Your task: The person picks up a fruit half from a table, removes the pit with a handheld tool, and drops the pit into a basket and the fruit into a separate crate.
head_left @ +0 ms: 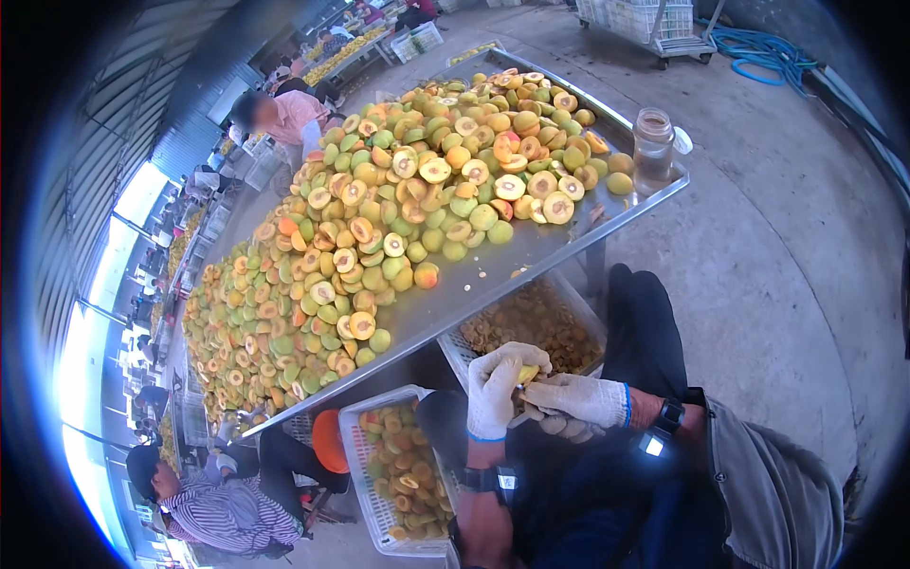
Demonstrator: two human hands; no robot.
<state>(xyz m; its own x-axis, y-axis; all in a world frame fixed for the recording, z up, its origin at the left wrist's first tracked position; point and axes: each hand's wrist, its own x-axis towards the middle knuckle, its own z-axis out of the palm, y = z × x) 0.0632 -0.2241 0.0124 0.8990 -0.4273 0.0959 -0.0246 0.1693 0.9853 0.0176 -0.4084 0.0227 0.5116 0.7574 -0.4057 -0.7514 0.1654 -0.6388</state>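
My left hand (493, 391), in a white knit glove, is closed round a yellow peach half (527, 374). Against it rests my gloved right hand (580, 400), its fingers pinched close to the fruit; whatever they grip is hidden. Both hands are over my lap, in front of a white crate (455, 353) holding brownish pits and scraps (540, 327). Beyond them, a big heap of halved yellow-green peaches (379, 228) covers much of a metal table (450, 303). Many halves lie cut side up with the pit still in.
A white basket of peach halves (408, 474) stands on the floor at my left, near an orange container (330, 441). A clear jar (653, 152) stands at the table's right corner. Co-workers sit at left (227, 507) and across the table (289, 119). A blue hose (768, 52) lies far right.
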